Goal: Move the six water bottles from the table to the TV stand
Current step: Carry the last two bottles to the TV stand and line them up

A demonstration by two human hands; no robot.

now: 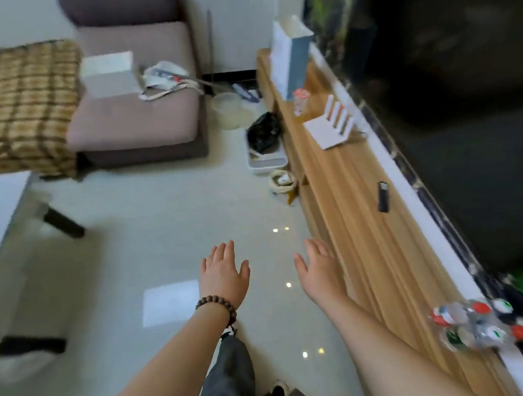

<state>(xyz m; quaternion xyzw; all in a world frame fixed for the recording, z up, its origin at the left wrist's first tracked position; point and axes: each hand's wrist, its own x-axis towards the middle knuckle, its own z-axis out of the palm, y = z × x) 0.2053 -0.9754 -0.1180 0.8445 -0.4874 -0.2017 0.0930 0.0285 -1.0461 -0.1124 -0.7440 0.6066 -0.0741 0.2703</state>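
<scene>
— Behind your right hand (318,270), where are the water bottles (479,325)?
— Clustered upright on the TV stand (345,193), caps up, long axes vertical, near its back edge.
— Your hands?
— Both empty, fingers spread, palms down over the floor; your left hand (223,274) wears a bead bracelet (217,304).
— Ahead of them?
— A dark remote (383,197), then a white router (330,127), well apart.

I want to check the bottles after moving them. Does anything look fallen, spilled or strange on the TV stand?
Nothing stands out. The bottles stand clustered near the back edge of the TV stand; no spill shows, though they are blurred.
</scene>
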